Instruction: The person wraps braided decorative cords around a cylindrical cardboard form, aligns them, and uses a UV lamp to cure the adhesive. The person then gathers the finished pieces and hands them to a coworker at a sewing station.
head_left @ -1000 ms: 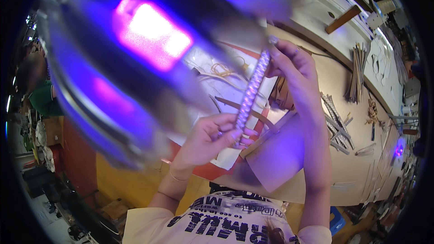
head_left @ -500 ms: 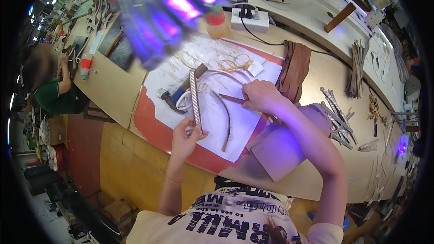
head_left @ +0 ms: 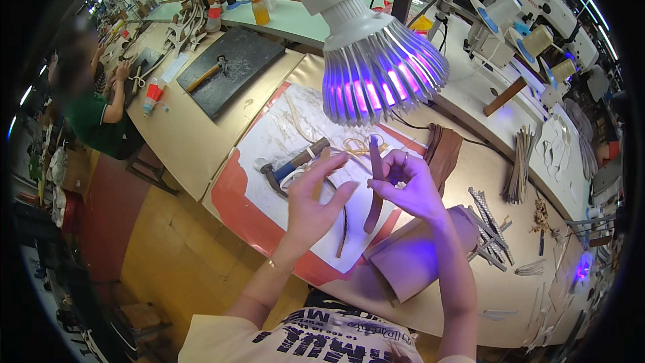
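Note:
My right hand (head_left: 413, 185) pinches a brown leather strip (head_left: 373, 214) between thumb and fingers, holding it roughly upright over a white sheet (head_left: 322, 242). To its left, my left hand (head_left: 312, 205) is raised with thumb and fingers apart, and nothing shows in it. Behind the left hand lies a hammer (head_left: 272, 178), with a blue-and-brown handle (head_left: 306, 154) near it, partly hidden by the fingers. A thin dark strip (head_left: 342, 235) rests on the sheet between my hands.
A lit lamp (head_left: 383, 74) hangs low over the far side. Brown leather pieces (head_left: 445, 158) and a folded tan sheet (head_left: 423, 249) lie at right, beside patterned strips (head_left: 490, 225). A black board (head_left: 232, 67) with a wooden-handled hammer sits far left. A co-worker (head_left: 94, 111) sits at left.
My left hand has let go of the patterned strip and moved up and right. My right hand now holds the brown strip upright. The view has shifted, showing more of the far side.

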### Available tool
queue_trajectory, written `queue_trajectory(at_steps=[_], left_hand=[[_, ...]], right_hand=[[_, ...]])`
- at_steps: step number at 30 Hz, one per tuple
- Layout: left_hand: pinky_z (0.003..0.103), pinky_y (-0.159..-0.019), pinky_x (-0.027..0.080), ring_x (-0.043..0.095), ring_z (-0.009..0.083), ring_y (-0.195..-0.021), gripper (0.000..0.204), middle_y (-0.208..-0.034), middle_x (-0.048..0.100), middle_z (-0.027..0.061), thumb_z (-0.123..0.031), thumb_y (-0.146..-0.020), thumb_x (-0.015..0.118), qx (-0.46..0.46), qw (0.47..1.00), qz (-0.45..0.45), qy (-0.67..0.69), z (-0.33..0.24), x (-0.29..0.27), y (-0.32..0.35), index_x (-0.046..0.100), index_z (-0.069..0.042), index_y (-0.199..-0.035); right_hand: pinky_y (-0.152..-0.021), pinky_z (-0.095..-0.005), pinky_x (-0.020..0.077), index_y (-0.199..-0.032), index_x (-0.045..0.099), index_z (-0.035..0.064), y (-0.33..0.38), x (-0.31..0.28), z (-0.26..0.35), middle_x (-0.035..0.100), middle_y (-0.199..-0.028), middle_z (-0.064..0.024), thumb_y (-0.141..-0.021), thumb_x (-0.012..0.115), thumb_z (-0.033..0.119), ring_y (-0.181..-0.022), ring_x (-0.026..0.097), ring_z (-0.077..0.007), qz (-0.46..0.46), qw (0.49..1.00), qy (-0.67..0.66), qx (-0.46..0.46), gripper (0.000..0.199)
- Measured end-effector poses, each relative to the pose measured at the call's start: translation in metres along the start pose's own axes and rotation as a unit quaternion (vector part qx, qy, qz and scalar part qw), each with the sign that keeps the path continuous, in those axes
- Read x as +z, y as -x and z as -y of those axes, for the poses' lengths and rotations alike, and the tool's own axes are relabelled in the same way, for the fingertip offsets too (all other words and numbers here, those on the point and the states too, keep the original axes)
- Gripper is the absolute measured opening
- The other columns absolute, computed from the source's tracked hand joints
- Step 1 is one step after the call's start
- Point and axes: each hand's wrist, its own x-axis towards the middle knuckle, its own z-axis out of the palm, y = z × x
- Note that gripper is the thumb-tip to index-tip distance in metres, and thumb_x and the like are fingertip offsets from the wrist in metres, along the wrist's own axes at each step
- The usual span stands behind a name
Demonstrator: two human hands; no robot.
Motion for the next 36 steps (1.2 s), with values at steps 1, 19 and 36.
queue_trajectory(at_steps=[1, 19, 36], left_hand=[[0.032, -0.091, 0.047, 0.062, 0.0198, -0.104, 0.043, -0.108, 0.067, 0.0127, -0.009, -0.078, 0.076, 0.010, 1.000, 0.007, 0.015, -0.005, 0.008, -0.007, 0.062, 0.001, -0.117], [0.032, -0.080, 0.056, 0.067, 0.0187, -0.090, 0.026, -0.103, 0.068, 0.0156, -0.006, -0.092, 0.059, -0.111, 0.955, 0.083, 0.262, -0.016, 0.024, -0.045, 0.060, 0.007, -0.114], [0.035, -0.079, 0.057, 0.069, 0.0202, -0.088, 0.021, -0.099, 0.069, 0.0135, -0.004, -0.092, 0.055, -0.167, 0.949, -0.019, 0.269, 0.013, 0.040, -0.056, 0.062, 0.004, -0.111]], right_hand=[[-0.053, -0.0189, 0.0387, -0.079, 0.055, 0.0049, 0.001, 0.000, 0.000, 0.055, -0.068, 0.0050, -0.072, 0.072, 0.007, -0.057, 0.051, -0.0017, -0.012, 0.999, 0.019, -0.023, 0.019], [-0.045, -0.0209, 0.0354, -0.084, 0.065, 0.0067, 0.011, 0.001, 0.014, 0.056, -0.065, 0.0004, -0.064, 0.088, 0.025, -0.050, 0.045, -0.0062, -0.143, 0.949, 0.184, -0.214, 0.035], [-0.060, -0.0203, 0.0441, -0.086, 0.064, -0.0003, 0.016, -0.007, 0.016, 0.063, -0.071, 0.0009, -0.085, 0.070, 0.011, -0.063, 0.056, -0.0038, -0.084, 0.989, -0.122, 0.006, 0.013]])
